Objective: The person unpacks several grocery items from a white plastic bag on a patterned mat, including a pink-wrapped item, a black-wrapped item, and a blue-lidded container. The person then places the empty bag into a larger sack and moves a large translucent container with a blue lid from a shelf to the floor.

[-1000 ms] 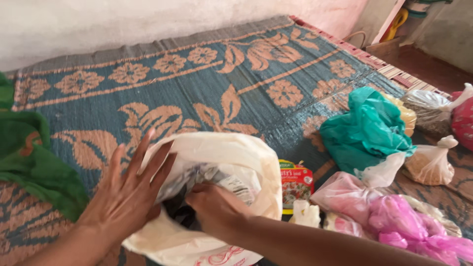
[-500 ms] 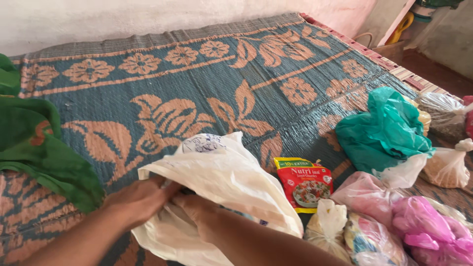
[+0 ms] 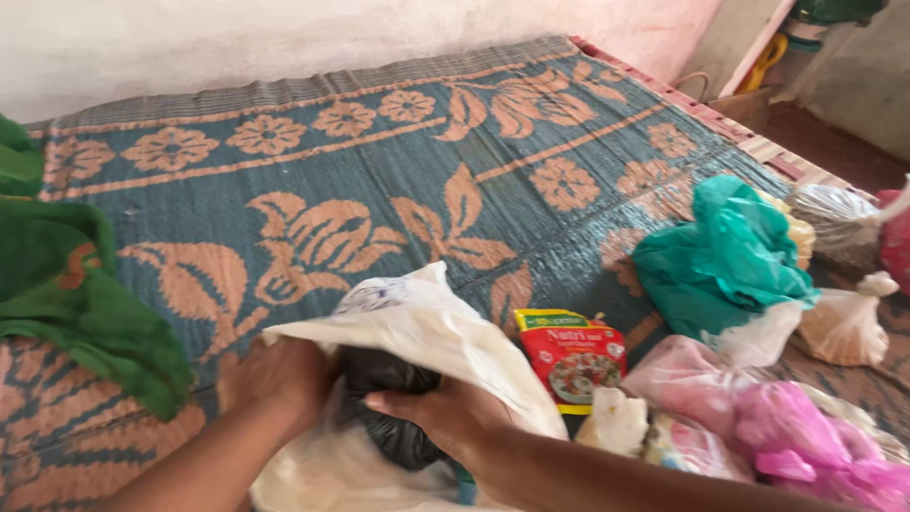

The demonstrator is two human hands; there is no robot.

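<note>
Head view: right hand (image 3: pixel 445 417) grasps black bag (image 3: pixel 389 398) inside white bag (image 3: pixel 445 341); left hand (image 3: pixel 280 379), at 9 o'clock, clutches its edge.

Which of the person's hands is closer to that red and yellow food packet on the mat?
The right hand. It grips a black bundle in the white bag, just left of the red packet. The left hand holds the bag's far side.

Red-and-yellow food packet (image 3: pixel 572 357) beside white bag (image 3: pixel 445 332)
</note>
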